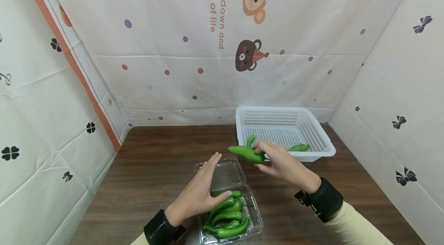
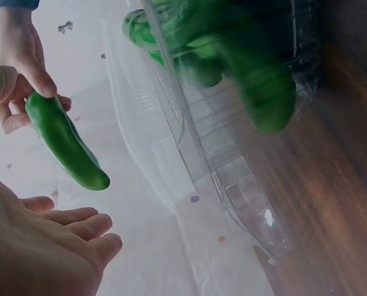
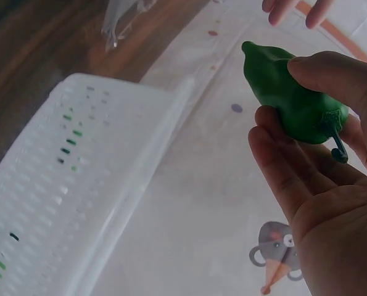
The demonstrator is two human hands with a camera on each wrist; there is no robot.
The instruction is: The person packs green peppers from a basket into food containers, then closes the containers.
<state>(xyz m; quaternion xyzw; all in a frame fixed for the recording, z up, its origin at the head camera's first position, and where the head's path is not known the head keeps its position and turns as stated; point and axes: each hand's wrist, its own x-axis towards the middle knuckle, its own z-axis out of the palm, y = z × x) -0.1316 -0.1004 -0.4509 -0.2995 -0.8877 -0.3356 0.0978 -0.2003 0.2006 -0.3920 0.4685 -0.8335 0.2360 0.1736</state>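
My right hand (image 1: pixel 274 160) pinches a green pepper (image 1: pixel 246 152) by its stem end, lifted just in front of the white basket (image 1: pixel 313 133). The same green pepper (image 3: pixel 288 92) shows between thumb and fingers in the right wrist view, and as a green pepper (image 2: pixel 66 142) in the left wrist view. One more green pepper (image 1: pixel 299 147) lies inside the basket. My left hand (image 1: pixel 201 191) hovers flat with straight fingers over a clear plastic clamshell box (image 1: pixel 254 218) that holds several green peppers (image 1: pixel 227 216). Its lid (image 1: pixel 225 173) lies flipped back.
The dark wooden table (image 1: pixel 156 168) is walled on three sides by white patterned cloth. The basket (image 3: pixel 60 185) stands at the back right, near the wall. Bare table lies to the left of the box.
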